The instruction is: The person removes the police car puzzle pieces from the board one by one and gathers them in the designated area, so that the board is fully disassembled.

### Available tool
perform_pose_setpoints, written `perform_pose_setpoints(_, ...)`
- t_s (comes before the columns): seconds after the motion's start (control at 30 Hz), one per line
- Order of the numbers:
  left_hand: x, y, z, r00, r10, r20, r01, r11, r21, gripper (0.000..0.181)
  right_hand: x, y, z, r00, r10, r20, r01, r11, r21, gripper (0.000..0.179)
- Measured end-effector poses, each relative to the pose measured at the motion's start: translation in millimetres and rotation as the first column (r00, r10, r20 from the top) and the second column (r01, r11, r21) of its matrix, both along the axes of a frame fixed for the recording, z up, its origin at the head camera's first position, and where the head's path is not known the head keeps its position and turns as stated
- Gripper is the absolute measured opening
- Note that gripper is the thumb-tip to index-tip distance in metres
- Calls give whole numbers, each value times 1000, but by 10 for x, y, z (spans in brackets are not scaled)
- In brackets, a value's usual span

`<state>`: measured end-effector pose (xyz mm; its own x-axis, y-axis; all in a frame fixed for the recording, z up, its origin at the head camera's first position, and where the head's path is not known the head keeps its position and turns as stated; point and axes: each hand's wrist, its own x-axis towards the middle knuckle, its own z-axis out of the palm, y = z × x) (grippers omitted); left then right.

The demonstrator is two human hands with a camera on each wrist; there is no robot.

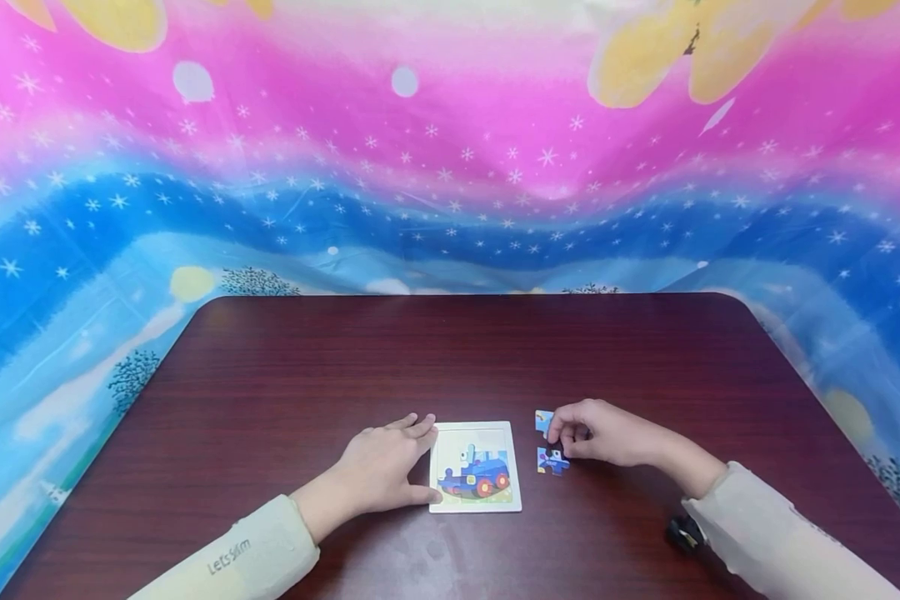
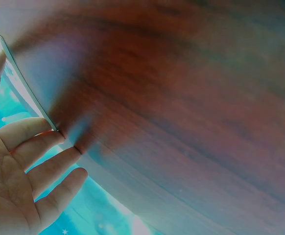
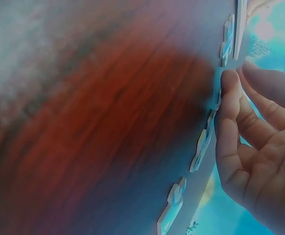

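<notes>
A square puzzle tray (image 1: 475,507) with a white border lies on the table, a blue train picture (image 1: 474,477) inside it. Along its left side my left hand (image 1: 384,467) is spread, thumb at the near left corner and straight fingertips at the far left corner. My right hand (image 1: 607,435) is to the right of the tray, fingers bent down over loose puzzle pieces. One light blue piece (image 1: 543,422) shows beyond the fingers and a darker blue piece (image 1: 551,461) on the near side. In the right wrist view the index fingertip overlaps a piece (image 3: 217,90); I cannot tell whether it is pinched.
The right wrist view shows further loose pieces in a row, one piece (image 3: 172,205) farthest from the tray. A dark wooden table (image 1: 345,358) carries everything. Behind it hangs a pink and blue patterned cloth (image 1: 450,150). Something small and black (image 1: 685,533) is by the right cuff.
</notes>
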<state>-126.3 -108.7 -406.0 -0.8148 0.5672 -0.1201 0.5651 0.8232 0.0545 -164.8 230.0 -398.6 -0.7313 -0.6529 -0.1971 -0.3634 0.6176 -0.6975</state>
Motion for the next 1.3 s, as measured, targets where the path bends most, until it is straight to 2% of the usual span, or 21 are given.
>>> perform_pose_setpoints(0.23,-9,-3,-4,1000,-8,-18,8,1000,-5,86,-48,-72,-7,999,30,-33,-31,999,-24,12)
perform_pose_setpoints(0.47,-17,-14,-13,1000,-10,-20,10,1000,-4,86,-103,-286,-10,997,64,-50,-65,998,-4,12)
perform_pose_setpoints(0.83,-25,-8,-22,1000,-20,-15,19,1000,-5,85,-182,-753,-13,973,199,-116,-201,980,-6,20)
perform_pose_setpoints(1.07,-33,-13,-25,1000,-16,-7,16,1000,0,86,-163,-961,-21,961,257,-98,-255,966,40,23)
perform_pose_setpoints(1.3,-26,-12,-19,1000,-16,-13,16,1000,6,85,-156,-1025,-83,956,283,-76,-276,956,99,28)
